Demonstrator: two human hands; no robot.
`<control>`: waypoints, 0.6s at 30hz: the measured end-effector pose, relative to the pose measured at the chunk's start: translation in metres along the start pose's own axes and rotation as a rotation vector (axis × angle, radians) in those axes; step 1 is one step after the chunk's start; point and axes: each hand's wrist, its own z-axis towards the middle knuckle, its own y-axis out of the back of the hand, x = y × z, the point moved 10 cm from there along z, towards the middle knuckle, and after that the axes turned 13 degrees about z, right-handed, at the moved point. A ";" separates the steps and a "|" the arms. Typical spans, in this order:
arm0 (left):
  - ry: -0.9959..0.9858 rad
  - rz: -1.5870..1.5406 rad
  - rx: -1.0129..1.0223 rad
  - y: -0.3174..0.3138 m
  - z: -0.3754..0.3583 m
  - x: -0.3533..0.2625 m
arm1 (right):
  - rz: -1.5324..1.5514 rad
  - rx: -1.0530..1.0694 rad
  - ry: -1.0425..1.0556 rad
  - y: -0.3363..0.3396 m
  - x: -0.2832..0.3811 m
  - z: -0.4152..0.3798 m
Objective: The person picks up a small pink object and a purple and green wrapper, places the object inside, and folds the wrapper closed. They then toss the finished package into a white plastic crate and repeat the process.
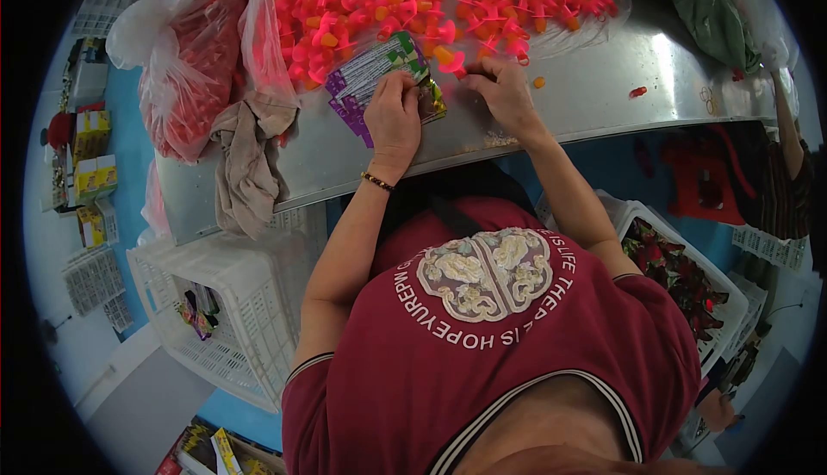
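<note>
Several printed purple and green packets (pixel 366 79) lie fanned at the front edge of the metal table, with my left hand (pixel 394 117) closed on them, fingers pressed together. To their right my right hand (pixel 504 98) is in a pinch at a pink and orange pacifier-shaped piece (pixel 450 59), its fingertips touching the piece's pink end. Behind both hands spreads a large heap of similar pink and orange pieces (pixel 370 1) on clear plastic.
A beige cloth (pixel 250 161) hangs over the table edge (pixel 336 184) at left, beside a knotted bag of red pieces (pixel 194 70). White crates (pixel 250 294) stand below. Green fabric (pixel 706 14) lies at right. Another person's arm (pixel 787 117) shows at far right.
</note>
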 end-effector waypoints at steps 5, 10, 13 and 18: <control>0.126 -0.200 0.026 -0.003 -0.002 0.014 | -0.194 -0.015 0.231 -0.020 0.014 -0.004; 0.098 -0.219 -0.019 -0.004 -0.003 0.014 | -0.244 -0.048 0.277 -0.011 0.016 -0.007; 0.129 -0.247 -0.005 -0.006 -0.004 0.015 | -0.232 -0.046 0.237 -0.011 0.013 -0.006; 0.181 -0.290 0.046 -0.010 -0.004 0.020 | -0.356 -0.001 0.331 -0.020 0.014 -0.011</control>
